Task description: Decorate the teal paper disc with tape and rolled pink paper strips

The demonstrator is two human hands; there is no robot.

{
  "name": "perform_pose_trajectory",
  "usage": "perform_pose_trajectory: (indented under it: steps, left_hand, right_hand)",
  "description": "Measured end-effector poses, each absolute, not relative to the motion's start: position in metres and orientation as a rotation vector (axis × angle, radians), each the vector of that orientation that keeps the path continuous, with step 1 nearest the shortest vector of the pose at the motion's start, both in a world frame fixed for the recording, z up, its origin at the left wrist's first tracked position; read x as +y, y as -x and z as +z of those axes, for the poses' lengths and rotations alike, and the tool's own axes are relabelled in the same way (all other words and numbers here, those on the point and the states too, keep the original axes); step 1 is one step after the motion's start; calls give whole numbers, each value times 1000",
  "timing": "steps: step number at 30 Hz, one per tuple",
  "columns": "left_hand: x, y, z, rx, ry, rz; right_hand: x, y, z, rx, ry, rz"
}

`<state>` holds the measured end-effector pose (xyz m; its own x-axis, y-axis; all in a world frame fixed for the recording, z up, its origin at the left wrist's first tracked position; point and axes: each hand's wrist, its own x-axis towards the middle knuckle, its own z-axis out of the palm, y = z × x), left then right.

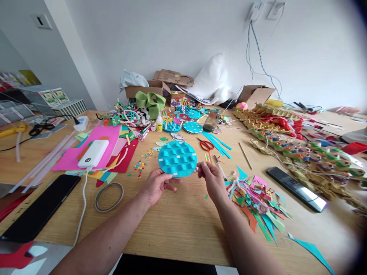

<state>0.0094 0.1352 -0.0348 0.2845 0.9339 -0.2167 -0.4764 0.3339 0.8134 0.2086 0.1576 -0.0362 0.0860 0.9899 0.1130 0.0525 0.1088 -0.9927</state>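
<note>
A round turquoise disc (180,154) with wavy raised strips and small white squares is held above the wooden table. My left hand (157,185) grips its lower left edge, thumb on top and other fingers beneath. At the disc's right edge is my right hand (210,176), its thumb and fingertips pinched together; what lies between them is too small to make out. Behind the disc lie grey and green paper fish shapes (177,136). Red-handled scissors (206,144) and a pen (220,168) lie to its right.
Paper scraps (260,202) lie at the right, near a phone (296,188). A tape ring (109,197), a white power bank (94,153) and a black phone (40,206) are on the left. Turquoise strips (217,143), a glue bottle (159,123) and a glass jar (211,121) stand or lie farther back.
</note>
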Motion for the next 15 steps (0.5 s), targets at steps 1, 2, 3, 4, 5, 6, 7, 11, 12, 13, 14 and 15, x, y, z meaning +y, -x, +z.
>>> perform_pose_trajectory:
  steps: [1,2,3,4,5,6,7,11,12,13,14,15]
  left_hand:
    - [136,-9,-35,798,-692,1089]
    - [137,-9,-36,812,-681,1123]
    - [138,-9,-36,825,-673,1152]
    - [138,-9,-37,837,-667,1173]
    - [139,-9,-38,848,-663,1188]
    - [139,-9,-38,857,-661,1200]
    - [139,-10,-38,866,-660,1207]
    - [138,-12,-38,886,-651,1227]
    - [138,-13,-37,883,-653,1226]
    - [137,-13,-37,877,-660,1224]
    - [137,-14,-37,869,-667,1221]
    - [136,-14,-37,863,-672,1220]
  right_hand:
    - [157,-208,-36,-1253,1232,958]
    - [156,-207,-35,-1286,1259,871]
    - [154,-205,-35,-1325,1279,785]
    - [151,-202,-34,-1364,1288,709]
    - [148,-199,-32,-1400,1282,651]
    - [145,-196,-32,-1429,1263,614]
    - [141,-193,-31,-1448,1241,597]
    - [131,-180,-32,-1553,1200,703]
    - [129,-178,-34,-1594,1194,748]
    - [127,-176,-35,-1638,1185,790]
    - [126,-174,-36,-1678,1174,822]
    - [125,-172,-37,-1710,1167,837]
